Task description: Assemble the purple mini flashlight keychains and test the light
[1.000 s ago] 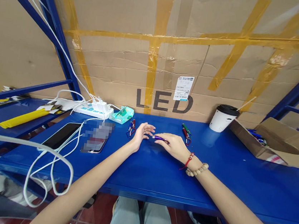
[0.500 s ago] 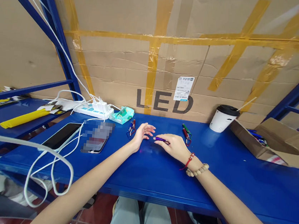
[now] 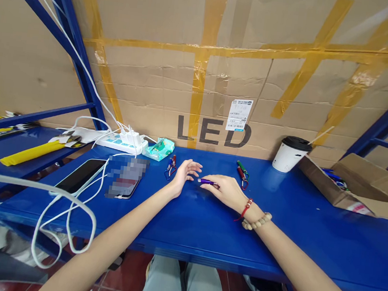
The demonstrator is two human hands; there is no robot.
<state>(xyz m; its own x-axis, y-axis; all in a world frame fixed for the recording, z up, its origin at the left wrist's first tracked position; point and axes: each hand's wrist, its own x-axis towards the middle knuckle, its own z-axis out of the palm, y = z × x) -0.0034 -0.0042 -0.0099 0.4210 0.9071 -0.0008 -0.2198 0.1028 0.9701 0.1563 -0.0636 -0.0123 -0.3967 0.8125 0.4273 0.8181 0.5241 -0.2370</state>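
My right hand (image 3: 226,189) is closed around a small purple flashlight (image 3: 207,181), its end pointing left over the blue table (image 3: 199,225). My left hand (image 3: 184,177) stands on edge facing that end, fingers apart and slightly curled, with nothing in it. A gap separates the two. Just left of my left hand lie a blue and a red keychain flashlight with carabiners (image 3: 170,167). Behind my right hand lie green and red ones of the same kind (image 3: 242,174).
A lidded paper cup with a straw (image 3: 289,155) and an open cardboard box (image 3: 329,191) stand to the right. On the left are two phones (image 3: 81,177), looping white cables (image 3: 93,227), a power strip (image 3: 120,142) and a green wipes packet (image 3: 159,149). Large cardboard (image 3: 152,80) stands behind.
A faint violet glow on the table by my left hand has disappeared. Both hands and the purple flashlight stay almost in place.
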